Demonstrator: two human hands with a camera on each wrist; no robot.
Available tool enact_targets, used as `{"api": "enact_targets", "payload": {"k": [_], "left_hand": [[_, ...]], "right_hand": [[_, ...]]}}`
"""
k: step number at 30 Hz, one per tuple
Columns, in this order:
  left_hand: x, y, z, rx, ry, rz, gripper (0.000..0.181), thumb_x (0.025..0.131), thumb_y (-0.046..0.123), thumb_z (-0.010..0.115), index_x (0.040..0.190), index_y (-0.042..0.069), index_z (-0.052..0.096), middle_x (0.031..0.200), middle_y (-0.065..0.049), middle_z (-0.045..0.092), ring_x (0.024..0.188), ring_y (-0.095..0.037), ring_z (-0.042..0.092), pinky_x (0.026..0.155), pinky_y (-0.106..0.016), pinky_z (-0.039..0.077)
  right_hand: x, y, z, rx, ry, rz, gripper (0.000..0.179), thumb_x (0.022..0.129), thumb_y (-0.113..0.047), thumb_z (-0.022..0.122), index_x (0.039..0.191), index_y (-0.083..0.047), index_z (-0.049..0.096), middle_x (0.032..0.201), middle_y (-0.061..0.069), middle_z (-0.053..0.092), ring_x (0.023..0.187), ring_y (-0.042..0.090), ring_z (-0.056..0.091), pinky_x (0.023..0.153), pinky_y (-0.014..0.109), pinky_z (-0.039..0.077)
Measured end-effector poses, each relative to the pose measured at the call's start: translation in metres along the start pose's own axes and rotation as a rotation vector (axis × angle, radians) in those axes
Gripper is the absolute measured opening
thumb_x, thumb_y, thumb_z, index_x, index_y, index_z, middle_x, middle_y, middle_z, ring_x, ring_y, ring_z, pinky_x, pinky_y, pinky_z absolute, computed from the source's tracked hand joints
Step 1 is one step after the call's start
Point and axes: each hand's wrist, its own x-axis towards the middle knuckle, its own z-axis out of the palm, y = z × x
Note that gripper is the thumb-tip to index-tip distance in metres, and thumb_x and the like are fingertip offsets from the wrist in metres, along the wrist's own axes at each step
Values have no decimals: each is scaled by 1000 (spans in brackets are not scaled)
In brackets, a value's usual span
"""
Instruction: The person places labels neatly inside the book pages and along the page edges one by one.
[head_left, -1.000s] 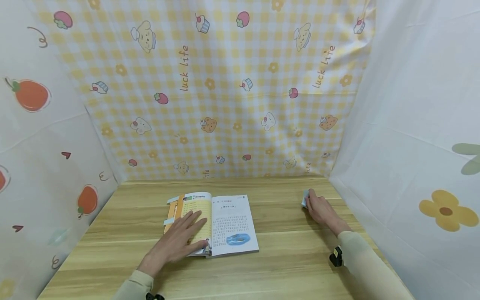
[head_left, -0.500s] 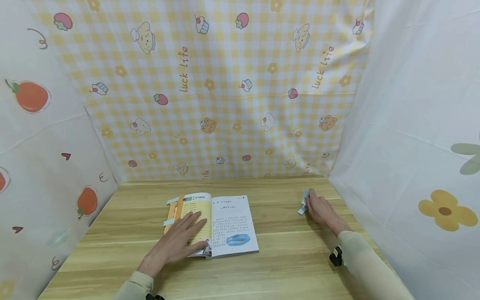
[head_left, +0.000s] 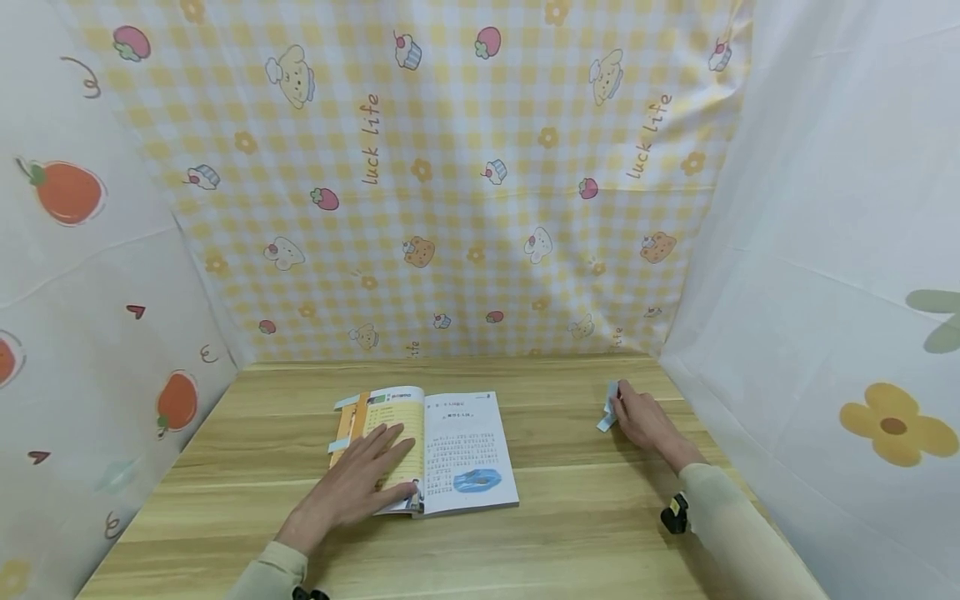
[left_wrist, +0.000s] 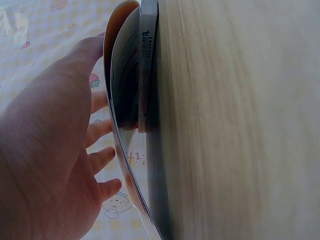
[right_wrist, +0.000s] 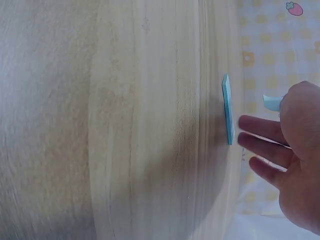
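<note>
A blue slip (right_wrist: pixel 271 102) is pinched in the fingers of the right hand (head_left: pixel 647 419), above a blue pad (right_wrist: pixel 228 111) at the bench's (head_left: pixel 570 525) far right. Well to the left, the left hand (head_left: pixel 354 485) rests on an open book's (head_left: pixel 463 417) left page, fingers apart. Blue tabs (head_left: pixel 338 446) edge the book; checked cloth (head_left: pixel 480 208) hangs beyond.

Left page (head_left: pixel 388 408) partly under left hand (head_left: pixel 352 483), print (head_left: pixel 461 450) too small to read, blue strip (right_wrist: pixel 271 103) partly behind right hand (head_left: pixel 648 421)
</note>
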Motion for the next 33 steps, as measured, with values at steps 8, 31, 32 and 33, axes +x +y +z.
{"api": "enact_targets", "payload": {"k": [8,31,32,33], "left_hand": [[2,1,-2,0,9,8,77,111,61,65,169,12,53,183,-19,40,171,-50,34,136,-79,28],[-1,0,0,5,34,30,75,110,60,67,166,11,57,179,-21,45,167,-53,39,132,-81,33],[-1,1,-1,5,35,31,75,110,60,67,166,11,57,179,-21,45,167,-53,39,132,-81,33],[-1,0,-1,5,36,32,75,110,59,67,166,10,57,179,-21,46,167,-53,39,131,-81,33]], "right_hand": [[5,-10,-1,89,88,-14,13,110,-7,69,98,-4,73,98,13,81,86,21,76,76,40,66],[5,-45,11,313,39,14,22,100,1,66,122,3,71,82,3,64,70,12,55,63,24,46],[6,-46,12,320,38,18,20,100,2,67,120,3,70,81,3,63,69,11,55,62,23,46],[6,-47,12,329,38,22,18,99,2,68,117,2,69,81,3,63,68,11,54,61,23,46]]}}
